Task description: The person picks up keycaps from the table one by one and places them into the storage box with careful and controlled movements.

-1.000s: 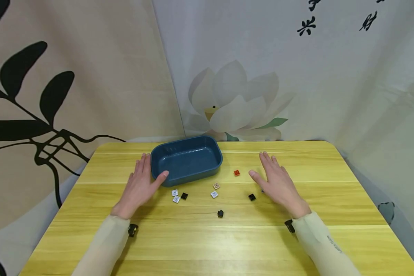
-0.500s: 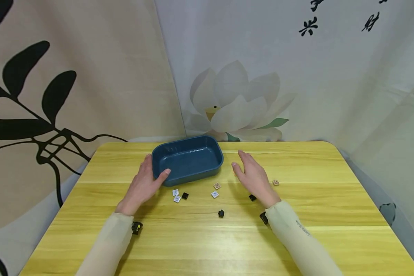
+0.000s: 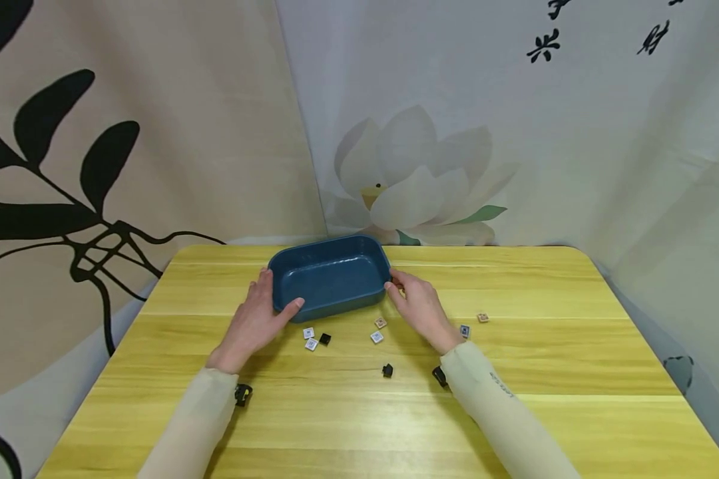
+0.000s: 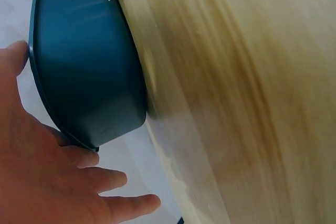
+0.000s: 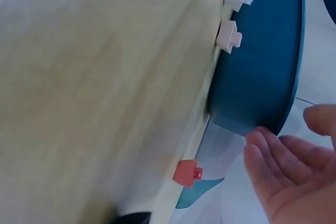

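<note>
Close in front of the dark blue rectangular dish [image 3: 332,276] lie small square blocks: two white blocks [image 3: 308,332] with a black block [image 3: 325,339] just beside them, and a tan block [image 3: 380,322] near another white block [image 3: 377,337]. A second black block [image 3: 387,370] sits nearer the person. Right of the right hand [image 3: 418,307] are a blue-grey block [image 3: 465,330] and another tan block [image 3: 482,318]; the right wrist view also shows a red block [image 5: 185,174] near the dish. Seen there, the blocks taper to short stubs. Glossy and round-cornered, the dish stands towards the far edge of the plank-grained wooden tabletop [image 3: 323,432]. The left hand [image 3: 253,324] touches its left end, fingers straight and spread, thumb at the near rim. The right hand's fingers bend loosely at the right end, thumb apart; how firmly they press, I cannot tell.
</note>
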Available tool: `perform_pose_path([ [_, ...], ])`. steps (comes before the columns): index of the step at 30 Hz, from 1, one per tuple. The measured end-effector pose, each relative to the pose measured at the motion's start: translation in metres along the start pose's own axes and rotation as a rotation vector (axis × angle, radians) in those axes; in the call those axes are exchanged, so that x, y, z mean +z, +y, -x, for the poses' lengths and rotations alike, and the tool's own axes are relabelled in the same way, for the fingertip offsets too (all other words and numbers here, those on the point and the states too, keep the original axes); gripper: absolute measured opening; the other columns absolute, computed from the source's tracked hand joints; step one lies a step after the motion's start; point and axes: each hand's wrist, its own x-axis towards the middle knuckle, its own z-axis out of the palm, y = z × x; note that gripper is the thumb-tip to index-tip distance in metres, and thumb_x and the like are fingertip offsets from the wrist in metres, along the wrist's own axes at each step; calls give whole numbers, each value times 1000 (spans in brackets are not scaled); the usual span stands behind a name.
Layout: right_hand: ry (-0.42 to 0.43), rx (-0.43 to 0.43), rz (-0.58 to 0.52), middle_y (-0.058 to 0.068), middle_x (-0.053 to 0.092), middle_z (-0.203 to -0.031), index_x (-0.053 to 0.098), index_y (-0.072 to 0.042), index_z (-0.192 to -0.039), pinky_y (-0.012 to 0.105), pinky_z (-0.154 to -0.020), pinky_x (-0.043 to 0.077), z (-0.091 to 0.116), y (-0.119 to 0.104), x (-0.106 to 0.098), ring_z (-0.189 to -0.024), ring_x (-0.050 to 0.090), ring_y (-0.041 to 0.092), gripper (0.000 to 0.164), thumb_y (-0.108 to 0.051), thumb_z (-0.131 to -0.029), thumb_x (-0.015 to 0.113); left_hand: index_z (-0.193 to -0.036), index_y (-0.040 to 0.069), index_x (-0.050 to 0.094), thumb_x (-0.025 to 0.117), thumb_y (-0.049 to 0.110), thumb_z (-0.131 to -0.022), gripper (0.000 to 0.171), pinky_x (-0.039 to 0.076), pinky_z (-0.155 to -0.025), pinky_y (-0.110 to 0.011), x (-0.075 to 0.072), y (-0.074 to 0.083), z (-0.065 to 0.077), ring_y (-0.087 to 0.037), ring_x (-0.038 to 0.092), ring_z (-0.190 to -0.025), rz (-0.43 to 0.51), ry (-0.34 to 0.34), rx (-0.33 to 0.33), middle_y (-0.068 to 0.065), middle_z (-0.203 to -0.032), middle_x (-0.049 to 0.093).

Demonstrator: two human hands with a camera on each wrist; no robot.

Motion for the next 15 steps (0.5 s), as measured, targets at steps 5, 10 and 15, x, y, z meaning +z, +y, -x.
perform_pose_path([
  [5, 16, 18, 16, 17, 70, -129, 64, 1, -139, 47, -96, 55, 6, 5, -5, -113, 69, 30, 40, -21, -107, 59, -164, -5, 4, 42, 75, -99, 109, 20, -112, -78, 4, 5, -2, -54, 10, -153, -8, -2, 23, -24, -171, 2],
  [10, 14, 23, 21, 16, 71, -128, 64, 1, -139, 46, -92, 57, 12, 11, -12, -110, 70, 29, 40, -22, -106, 59, -163, -5, 6, 42, 76, -98, 110, 20, -112, -78, 6, 12, -5, -54, 10, -153, -11, -11, 46, -23, -171, 2],
  [15, 14, 31, 27, 16, 71, -127, 64, 2, -139, 45, -89, 57, 18, 14, -18, -107, 70, 28, 40, -22, -107, 59, -164, -5, 8, 41, 77, -98, 110, 20, -111, -79, 8, 18, -10, -54, 11, -153, -22, -25, 68, -22, -172, 3],
])
